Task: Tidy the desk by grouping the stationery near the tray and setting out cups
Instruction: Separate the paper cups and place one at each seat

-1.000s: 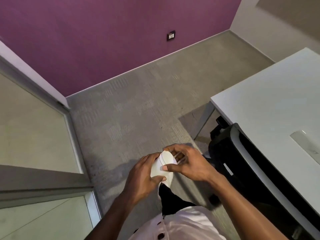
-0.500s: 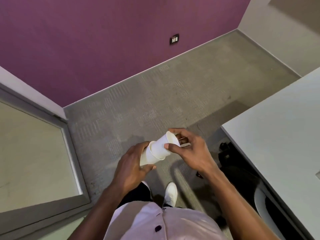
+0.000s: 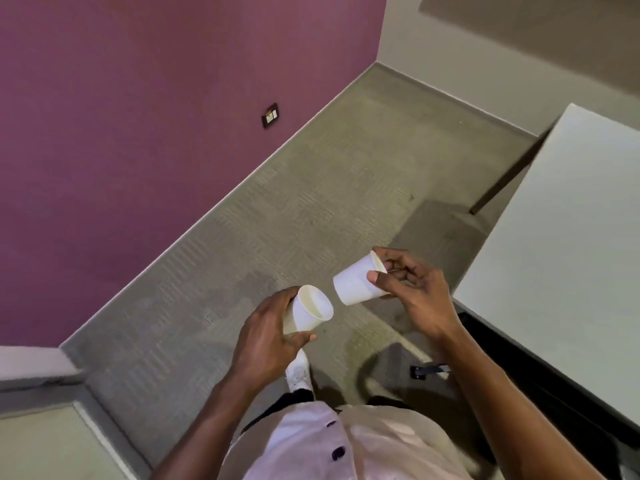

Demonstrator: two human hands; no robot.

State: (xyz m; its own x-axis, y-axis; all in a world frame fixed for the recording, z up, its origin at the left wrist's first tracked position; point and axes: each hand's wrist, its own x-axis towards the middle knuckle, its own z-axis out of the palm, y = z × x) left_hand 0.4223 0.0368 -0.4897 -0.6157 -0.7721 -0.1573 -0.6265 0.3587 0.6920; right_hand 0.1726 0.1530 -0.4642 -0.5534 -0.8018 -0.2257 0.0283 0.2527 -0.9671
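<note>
- We're standing over the carpet [image 3: 311, 188] with a paper cup in each hand, the two cups apart with a clear gap between them.
- Left hand [image 3: 266, 337] is wrapping around the near cup [image 3: 310, 313], its mouth tipping up and right.
- Right hand [image 3: 412, 292] is pinching the far cup [image 3: 358, 284] at the rim, thumb outside and fingers at the mouth, its base pointing left.
- The desk [image 3: 561, 271] is sitting just to the right; no tray or stationery in view.
- Our tip: we're keeping the squeeze light so the thin walls aren't buckling, then turning each cup upright before setting it down, well in from the desk edge.
</note>
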